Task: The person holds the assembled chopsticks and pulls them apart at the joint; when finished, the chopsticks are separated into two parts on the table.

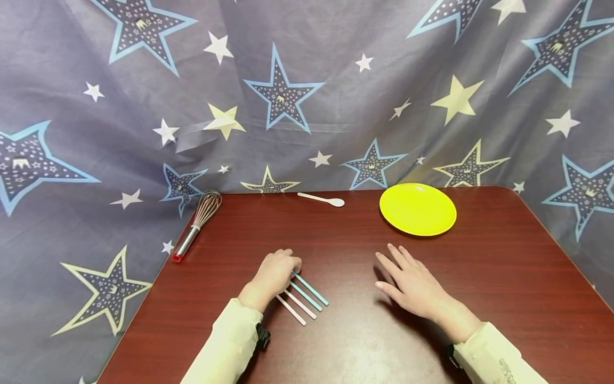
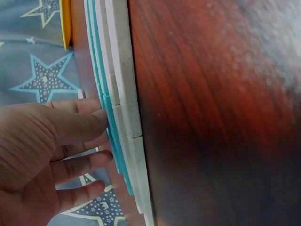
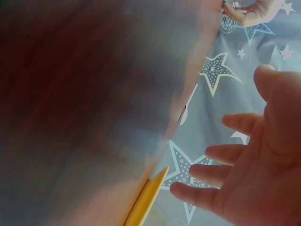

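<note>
Head view: a yellow plate [image 1: 418, 209] lies near the far edge of a reddish-brown wooden table [image 1: 355, 245]. Left of the plate and nearer the person, four chopsticks lie on the wood, set side by side at a slant: two turquoise chopsticks [image 1: 310, 288] on the side towards the plate, and two whitish chopsticks [image 1: 303, 304] on the side away from it. The left hand [image 1: 278, 272] is bent over their upper ends, well apart from the plate. Left wrist view has its thumb tip at the outer turquoise stick with the index finger behind, while the remaining fingers are loosely bent; whether it has a grasp on that stick, I cannot tell.

The right hand [image 1: 412, 282] is just on the person's side of the plate, palm down above the wood, fingers spread and grasping nothing; its shadow falls on the table.

Left of the plate, at the table's far edge, lies a white spoon [image 1: 320, 199], its bowl towards the plate. Much farther left of the plate, along the table's side edge, is a wire whisk [image 1: 195, 226] with a red-ended metal handle. Behind the plate hangs a grey cloth [image 1: 336, 112] printed with stars. Both sleeves [image 1: 230, 341] are pale.
</note>
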`<state>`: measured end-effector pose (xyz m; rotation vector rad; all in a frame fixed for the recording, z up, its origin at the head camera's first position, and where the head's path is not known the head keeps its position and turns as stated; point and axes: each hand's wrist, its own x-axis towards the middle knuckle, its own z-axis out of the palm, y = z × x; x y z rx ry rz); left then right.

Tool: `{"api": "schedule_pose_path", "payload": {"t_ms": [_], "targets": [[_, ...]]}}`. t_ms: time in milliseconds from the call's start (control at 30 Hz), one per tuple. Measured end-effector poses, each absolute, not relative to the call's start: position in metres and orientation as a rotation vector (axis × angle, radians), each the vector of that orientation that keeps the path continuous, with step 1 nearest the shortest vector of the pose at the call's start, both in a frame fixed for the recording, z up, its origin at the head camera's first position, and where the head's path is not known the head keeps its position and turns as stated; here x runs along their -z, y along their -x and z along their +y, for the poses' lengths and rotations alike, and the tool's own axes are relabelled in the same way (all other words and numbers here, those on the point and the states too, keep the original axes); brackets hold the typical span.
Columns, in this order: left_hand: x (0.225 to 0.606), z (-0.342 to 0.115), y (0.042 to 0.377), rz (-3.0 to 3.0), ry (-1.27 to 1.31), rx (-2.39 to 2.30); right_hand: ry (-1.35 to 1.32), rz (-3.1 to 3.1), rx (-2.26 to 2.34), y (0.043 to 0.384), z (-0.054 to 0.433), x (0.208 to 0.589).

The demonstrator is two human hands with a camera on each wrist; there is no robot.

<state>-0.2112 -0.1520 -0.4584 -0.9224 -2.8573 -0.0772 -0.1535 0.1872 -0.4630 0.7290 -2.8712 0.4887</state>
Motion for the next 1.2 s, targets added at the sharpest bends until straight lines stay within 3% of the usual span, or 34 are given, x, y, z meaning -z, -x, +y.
{"api": "schedule_pose_path", "payload": {"t_ms": [1200], "targets": [[0.45, -0.137, 0.209, -2.801, 1.007, -0.1, -0.784, -2.865, -0.541, 0.15, 0.182, 0.459]]}}
